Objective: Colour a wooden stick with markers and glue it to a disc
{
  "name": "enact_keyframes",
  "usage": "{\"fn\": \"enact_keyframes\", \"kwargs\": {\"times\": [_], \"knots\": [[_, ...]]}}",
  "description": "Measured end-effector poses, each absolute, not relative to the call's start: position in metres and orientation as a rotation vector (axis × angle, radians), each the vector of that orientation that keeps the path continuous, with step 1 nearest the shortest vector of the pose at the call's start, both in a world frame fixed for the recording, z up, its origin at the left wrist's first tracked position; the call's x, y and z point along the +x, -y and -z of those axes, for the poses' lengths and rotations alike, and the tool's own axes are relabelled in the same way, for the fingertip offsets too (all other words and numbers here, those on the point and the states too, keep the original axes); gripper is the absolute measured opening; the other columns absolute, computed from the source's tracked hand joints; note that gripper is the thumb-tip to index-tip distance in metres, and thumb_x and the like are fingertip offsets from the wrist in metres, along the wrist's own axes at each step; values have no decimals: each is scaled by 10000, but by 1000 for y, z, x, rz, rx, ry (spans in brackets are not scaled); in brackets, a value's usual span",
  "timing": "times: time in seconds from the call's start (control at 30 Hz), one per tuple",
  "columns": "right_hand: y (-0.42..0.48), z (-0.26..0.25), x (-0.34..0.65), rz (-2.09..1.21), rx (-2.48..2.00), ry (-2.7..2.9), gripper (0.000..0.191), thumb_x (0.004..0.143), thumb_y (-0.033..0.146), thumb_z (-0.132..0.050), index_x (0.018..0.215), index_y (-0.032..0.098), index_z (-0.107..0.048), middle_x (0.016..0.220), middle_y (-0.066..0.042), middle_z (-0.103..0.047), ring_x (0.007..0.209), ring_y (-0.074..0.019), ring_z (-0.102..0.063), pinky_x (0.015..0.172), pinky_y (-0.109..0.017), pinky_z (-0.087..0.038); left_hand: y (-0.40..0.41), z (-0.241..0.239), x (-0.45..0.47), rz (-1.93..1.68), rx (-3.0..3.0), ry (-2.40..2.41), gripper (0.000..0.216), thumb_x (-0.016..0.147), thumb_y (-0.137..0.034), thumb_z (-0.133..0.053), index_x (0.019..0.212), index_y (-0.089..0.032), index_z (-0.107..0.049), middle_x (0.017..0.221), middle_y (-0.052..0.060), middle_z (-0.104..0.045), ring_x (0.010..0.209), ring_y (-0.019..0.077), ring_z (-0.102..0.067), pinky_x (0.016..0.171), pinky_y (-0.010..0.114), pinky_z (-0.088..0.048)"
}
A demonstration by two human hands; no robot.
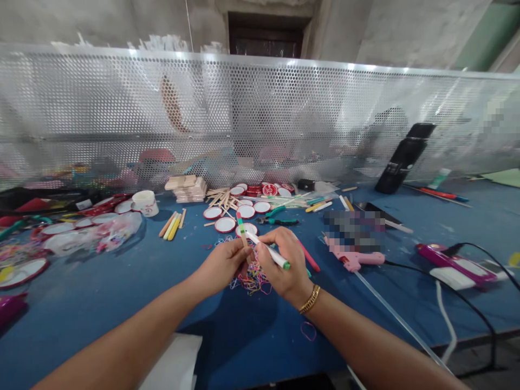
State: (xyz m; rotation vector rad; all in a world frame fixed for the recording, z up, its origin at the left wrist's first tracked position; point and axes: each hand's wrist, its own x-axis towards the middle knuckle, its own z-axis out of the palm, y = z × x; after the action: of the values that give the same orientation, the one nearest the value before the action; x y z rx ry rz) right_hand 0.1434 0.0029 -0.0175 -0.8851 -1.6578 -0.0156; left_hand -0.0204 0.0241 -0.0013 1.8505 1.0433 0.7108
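I'm pinching the painted stick [241, 227] w/ L hand [221, 265] over the rubber bands [254, 281], gripping the marker [275, 255] w/ R hand [286, 260], tip by stick. Poss. risk: L pinch loosening, stick twisting, ink straying.

The stick [241, 227] bears red and green bands; the marker [277, 256] is white, green-ended. The counter [101, 292] is blue, the glue gun [368, 258] pink.

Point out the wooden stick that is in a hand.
The wooden stick with red and green bands, held in the left hand; the loose sticks lie heaped farther back, with no hand on them.
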Motion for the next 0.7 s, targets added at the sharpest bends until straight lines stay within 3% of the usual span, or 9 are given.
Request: {"fn": "enact_keyframes", "kwargs": {"times": [0.7], "knots": [[-1, 17, 143, 4, -862, 1668, 52, 870, 203, -542, 827, 220, -566, 774, -12, -646, 745, -185, -582, 757, -365, -449, -24, -1, -19, -719, 1844, -1020, 362, 923, -461, -428, 676, -201, -476, 542, -34, -497, 494, 108, -411, 506, 244, -311]]}}
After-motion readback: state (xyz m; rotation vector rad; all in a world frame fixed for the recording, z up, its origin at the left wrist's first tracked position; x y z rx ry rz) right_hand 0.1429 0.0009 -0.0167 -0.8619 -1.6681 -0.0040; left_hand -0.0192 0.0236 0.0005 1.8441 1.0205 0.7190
